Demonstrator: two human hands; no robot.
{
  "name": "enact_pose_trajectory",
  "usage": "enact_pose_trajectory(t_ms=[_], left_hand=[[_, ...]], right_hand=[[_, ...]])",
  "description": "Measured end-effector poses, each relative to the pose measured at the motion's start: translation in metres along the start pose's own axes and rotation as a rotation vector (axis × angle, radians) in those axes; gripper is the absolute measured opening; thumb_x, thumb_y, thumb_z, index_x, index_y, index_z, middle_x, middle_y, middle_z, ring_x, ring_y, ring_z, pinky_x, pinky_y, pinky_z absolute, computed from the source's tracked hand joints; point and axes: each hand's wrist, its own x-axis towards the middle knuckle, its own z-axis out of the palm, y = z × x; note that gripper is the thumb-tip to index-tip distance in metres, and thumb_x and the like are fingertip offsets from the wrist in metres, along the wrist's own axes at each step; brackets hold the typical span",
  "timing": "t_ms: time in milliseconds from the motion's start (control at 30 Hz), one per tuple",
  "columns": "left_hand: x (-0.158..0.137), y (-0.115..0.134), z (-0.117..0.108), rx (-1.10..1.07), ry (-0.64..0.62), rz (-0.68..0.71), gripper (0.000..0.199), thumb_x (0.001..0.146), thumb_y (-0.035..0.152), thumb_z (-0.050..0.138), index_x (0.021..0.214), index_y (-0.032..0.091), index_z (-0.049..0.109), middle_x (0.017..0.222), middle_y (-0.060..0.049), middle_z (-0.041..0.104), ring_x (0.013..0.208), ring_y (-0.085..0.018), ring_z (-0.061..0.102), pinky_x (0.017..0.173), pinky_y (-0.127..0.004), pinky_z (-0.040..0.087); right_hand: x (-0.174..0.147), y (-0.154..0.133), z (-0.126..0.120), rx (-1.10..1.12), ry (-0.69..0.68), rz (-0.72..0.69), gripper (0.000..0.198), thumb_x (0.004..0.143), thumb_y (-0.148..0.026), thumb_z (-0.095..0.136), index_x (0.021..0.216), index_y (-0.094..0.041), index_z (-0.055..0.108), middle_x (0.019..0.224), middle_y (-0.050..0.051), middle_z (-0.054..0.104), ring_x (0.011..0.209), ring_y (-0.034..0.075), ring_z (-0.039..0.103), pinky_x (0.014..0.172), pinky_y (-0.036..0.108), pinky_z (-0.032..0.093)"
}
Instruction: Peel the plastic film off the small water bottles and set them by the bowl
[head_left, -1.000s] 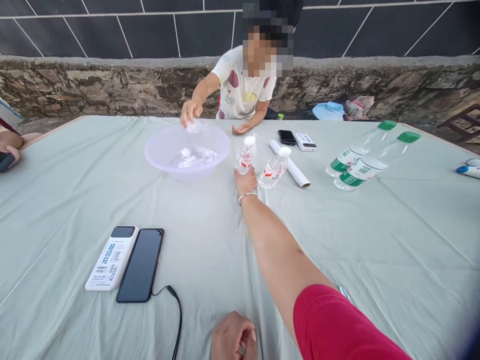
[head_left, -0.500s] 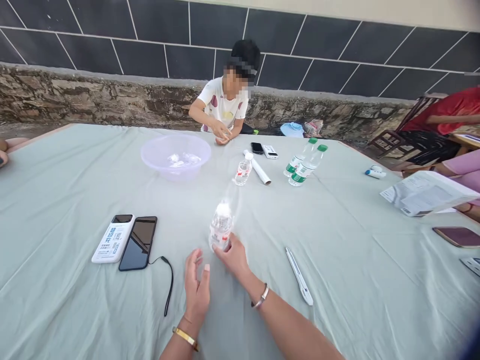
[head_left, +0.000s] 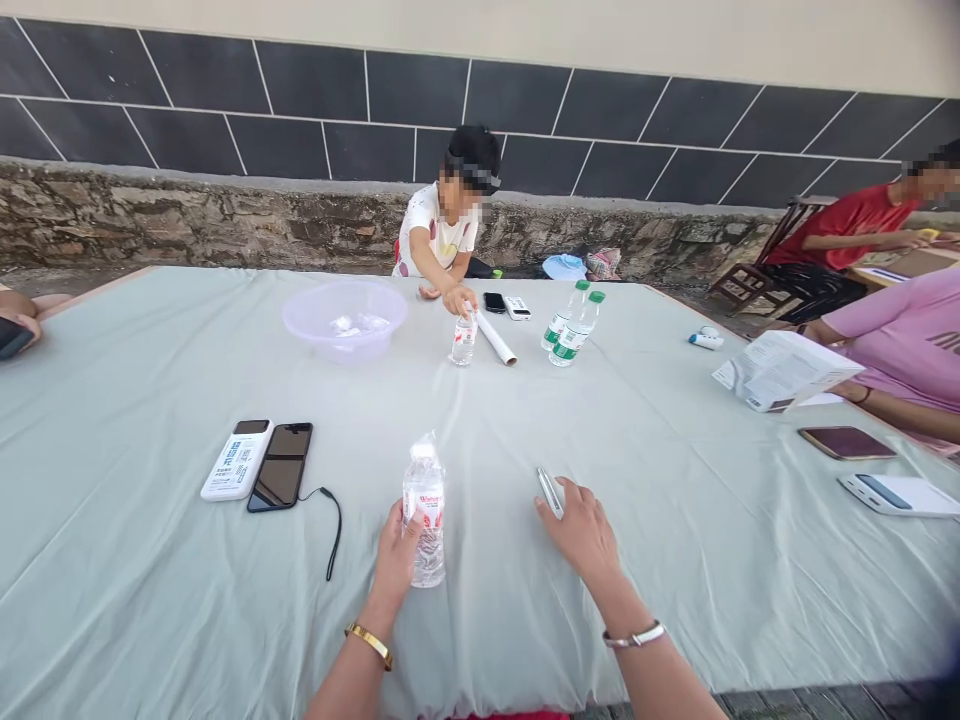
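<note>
A small clear water bottle [head_left: 429,500] with a white cap and red-and-white label stands upright in front of me, loose clear film at its cap. My left hand [head_left: 397,550] is wrapped round its left side, thumb across the label. To the right, my right hand [head_left: 585,525] is closed over a slim utility knife [head_left: 550,490] lying on the cloth. The knife's front end shows between thumb and forefinger; the palm hides the rest. Across the table, another person's hand [head_left: 458,297] grips the top of a similar small bottle [head_left: 463,343].
On the cloth-covered table [head_left: 187,590] are a power bank [head_left: 238,462] and phone [head_left: 281,467] at left, a purple basin [head_left: 300,320] holding crumpled film, a white roll [head_left: 495,338], and green-capped bottles [head_left: 574,338]. At right, a person in pink [head_left: 900,340] holds a white box [head_left: 784,370].
My left hand has taken the bottle, which is closer to me. My right hand has left it and moved right onto the knife. The person opposite has reached to the other small bottle.
</note>
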Motion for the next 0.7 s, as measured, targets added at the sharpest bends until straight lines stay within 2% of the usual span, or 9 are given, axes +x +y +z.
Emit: enact_pose_trajectory(t_ms=[67, 167, 233, 367, 467, 567, 633, 700], left_hand=[[0.001, 0.0, 0.001, -0.14, -0.026, -0.058, 0.049, 0.075, 0.056, 0.061, 0.103, 0.015, 0.061, 0.09, -0.009, 0.069, 0.076, -0.019, 0.064, 0.068, -0.029, 0.05], [0.002, 0.001, 0.0, -0.235, -0.038, -0.141, 0.048, 0.071, 0.056, 0.066, 0.096, 0.015, 0.063, 0.077, -0.005, 0.067, 0.065, -0.015, 0.061, 0.06, -0.026, 0.047], [0.004, 0.002, -0.002, -0.26, -0.035, -0.179, 0.047, 0.069, 0.057, 0.068, 0.091, 0.016, 0.063, 0.069, -0.002, 0.064, 0.059, -0.014, 0.058, 0.056, -0.025, 0.046], [0.005, 0.003, -0.007, -0.289, -0.026, -0.222, 0.051, 0.067, 0.059, 0.069, 0.094, 0.016, 0.064, 0.07, -0.002, 0.065, 0.062, -0.016, 0.061, 0.059, -0.027, 0.047], [0.005, 0.004, -0.009, -0.296, 0.0, -0.228, 0.055, 0.065, 0.06, 0.07, 0.097, 0.015, 0.064, 0.075, -0.005, 0.067, 0.067, -0.019, 0.064, 0.064, -0.03, 0.048], [0.006, 0.006, -0.01, -0.289, 0.021, -0.22, 0.056, 0.065, 0.06, 0.07, 0.097, 0.014, 0.064, 0.076, -0.005, 0.068, 0.067, -0.019, 0.064, 0.065, -0.03, 0.049], [0.009, 0.007, -0.013, -0.299, 0.034, -0.227, 0.056, 0.065, 0.06, 0.07, 0.096, 0.014, 0.063, 0.076, -0.004, 0.068, 0.066, -0.018, 0.064, 0.063, -0.03, 0.049], [0.014, 0.008, -0.016, -0.325, 0.057, -0.24, 0.055, 0.064, 0.06, 0.071, 0.094, 0.014, 0.063, 0.074, -0.003, 0.067, 0.064, -0.018, 0.064, 0.062, -0.029, 0.049]], right_hand=[[0.011, 0.016, 0.0, -0.089, -0.099, 0.091, 0.041, 0.086, -0.037, 0.049, 0.118, -0.013, 0.056, 0.11, 0.019, 0.062, 0.103, 0.032, 0.059, 0.081, 0.04, 0.044], [0.011, 0.009, 0.009, -0.032, -0.181, 0.053, 0.027, 0.088, -0.027, 0.042, 0.104, -0.014, 0.059, 0.099, 0.015, 0.065, 0.092, 0.026, 0.063, 0.077, 0.034, 0.043], [0.005, -0.01, 0.013, 0.119, -0.206, -0.025, 0.023, 0.088, -0.025, 0.041, 0.097, -0.015, 0.059, 0.089, 0.011, 0.066, 0.083, 0.022, 0.063, 0.073, 0.031, 0.043], [-0.003, -0.062, 0.006, 0.598, -0.395, -0.194, 0.027, 0.089, -0.03, 0.034, 0.083, -0.019, 0.058, 0.071, 0.002, 0.062, 0.059, 0.014, 0.056, 0.061, 0.026, 0.043], [0.0, -0.099, -0.008, 0.806, -0.439, -0.198, 0.031, 0.089, -0.032, 0.033, 0.094, -0.019, 0.061, 0.069, -0.001, 0.059, 0.05, 0.011, 0.048, 0.054, 0.024, 0.041], [0.003, -0.122, -0.019, 0.802, -0.485, -0.235, 0.035, 0.088, -0.029, 0.036, 0.109, -0.021, 0.063, 0.067, -0.002, 0.057, 0.047, 0.01, 0.044, 0.051, 0.023, 0.039], [-0.002, -0.123, -0.025, 0.761, -0.53, -0.274, 0.036, 0.088, -0.029, 0.037, 0.112, -0.023, 0.064, 0.066, -0.002, 0.056, 0.046, 0.009, 0.04, 0.049, 0.022, 0.035], [-0.015, -0.112, -0.032, 0.731, -0.626, -0.316, 0.037, 0.088, -0.029, 0.039, 0.114, -0.024, 0.065, 0.065, -0.003, 0.056, 0.046, 0.008, 0.037, 0.046, 0.021, 0.031]])
